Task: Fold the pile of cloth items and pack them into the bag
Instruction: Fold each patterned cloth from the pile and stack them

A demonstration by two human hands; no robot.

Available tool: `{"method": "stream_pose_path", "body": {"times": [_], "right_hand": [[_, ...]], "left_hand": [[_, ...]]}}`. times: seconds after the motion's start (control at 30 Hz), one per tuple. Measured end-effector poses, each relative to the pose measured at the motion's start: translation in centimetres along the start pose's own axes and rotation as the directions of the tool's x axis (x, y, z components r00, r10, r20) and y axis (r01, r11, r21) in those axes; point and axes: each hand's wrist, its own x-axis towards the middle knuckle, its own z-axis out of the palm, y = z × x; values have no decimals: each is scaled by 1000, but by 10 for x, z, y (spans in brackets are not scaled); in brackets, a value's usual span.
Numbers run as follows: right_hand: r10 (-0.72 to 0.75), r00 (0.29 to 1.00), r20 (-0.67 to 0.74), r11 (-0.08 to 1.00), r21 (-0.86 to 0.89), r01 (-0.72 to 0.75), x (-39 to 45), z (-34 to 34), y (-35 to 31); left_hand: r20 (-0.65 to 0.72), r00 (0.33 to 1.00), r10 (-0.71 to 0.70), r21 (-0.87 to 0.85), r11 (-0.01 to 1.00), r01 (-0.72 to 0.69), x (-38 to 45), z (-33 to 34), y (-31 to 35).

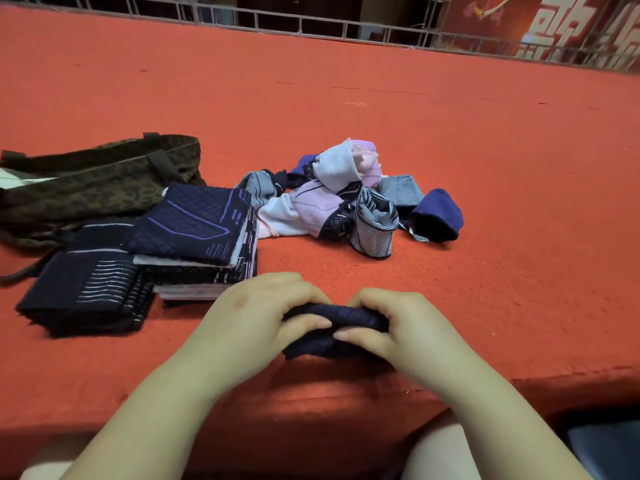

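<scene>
Near the front edge of the red table (346, 98), both hands hold one dark navy cloth (332, 337), bunched between them. My left hand (256, 317) grips its left end and my right hand (394, 327) grips its right end, thumbs on the near side. A loose pile of unfolded cloths (349, 199), white, pink, grey-striped and blue, lies behind the hands in the middle. Two stacks of folded dark cloths (194, 244) sit to the left. The camouflage bag (90, 181) lies flat at the far left, behind the stacks.
A metal railing (311, 22) runs along the table's far edge, with a red banner (554, 26) at the back right. The table's front edge drops off just below my hands.
</scene>
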Motion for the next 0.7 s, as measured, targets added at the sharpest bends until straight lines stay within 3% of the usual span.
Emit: {"method": "stream_pose_path", "body": {"times": [0.13, 0.2, 0.33, 0.43, 0.53, 0.6, 0.7], "right_hand": [[128, 989, 71, 988, -94, -121, -5, -9, 12], [185, 981, 60, 982, -56, -181, -10, -14, 25], [286, 953, 103, 899, 314, -304, -23, -27, 35], [308, 942, 132, 818, 468, -334, -28, -35, 39], [396, 901, 177, 679, 605, -417, -27, -39, 44], [454, 863, 223, 656, 571, -493, -24, -36, 48], [540, 824, 173, 773, 285, -567, -18, -24, 63]], "left_hand": [[-37, 992, -124, -63, 991, 122, -8, -7, -14], [-64, 979, -192, -80, 979, 187, -13, -12, -20], [-45, 942, -332, -204, 926, 317, -16, -16, -25], [41, 913, -406, -282, 872, 400, -14, -12, -26], [177, 854, -489, -403, 756, 516, -12, -4, -30], [231, 831, -506, -375, 742, 556, -13, 8, -35], [210, 847, -488, -230, 817, 528, -19, 29, -40]]}}
